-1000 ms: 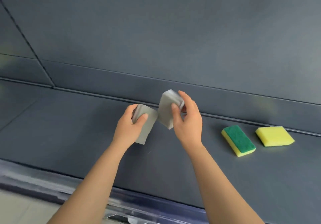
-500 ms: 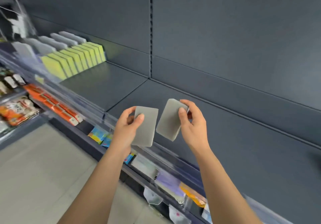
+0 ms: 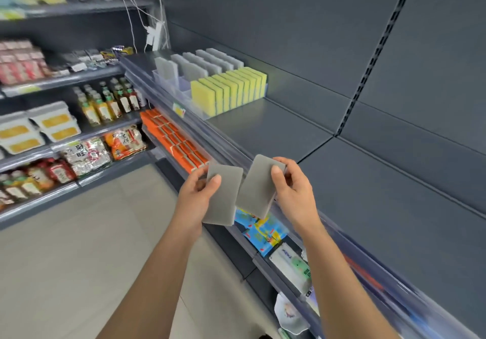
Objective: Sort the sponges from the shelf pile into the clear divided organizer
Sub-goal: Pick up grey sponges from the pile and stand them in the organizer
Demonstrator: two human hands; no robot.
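From my remote seat, the biggest surface is the back panel (image 3: pixel 315 36), matte dark grey sheet metal with a slotted upright, rising beyond and to the right of both grips. The pale, smooth floor (image 3: pixel 79 259) spreads below and to the left of them. The long grey shelf (image 3: pixel 276 128) runs past just behind the grips, flat and satin, fronted by a clear plastic rail. Far up and to the left of the grips, at the shelf's far end, stands the clear divided organizer (image 3: pixel 168 82) of transparent plastic. It holds sponges standing on edge in lanes: grey slabs (image 3: pixel 194 70) in the farther lanes and a tight row of yellow blocks (image 3: pixel 228 91) in the lane nearest the grips. The left grip (image 3: pixel 196 194) holds the left sponge (image 3: pixel 223 194), thumb across its front face and fingers behind. It is a thin, matte grey rectangle with rounded corners, held nearly upright. The right grip (image 3: pixel 294 191) pinches the right sponge (image 3: pixel 259 186), an identical grey slab, with the thumb near its top corner. This one tilts, top leaning right, its lower edge just beside the left sponge; I cannot tell whether they touch. Glossy orange boxes (image 3: pixel 173 138) sit up-left of the left grip, and blue-and-yellow packets (image 3: pixel 263 229) lie just below the right sponge.
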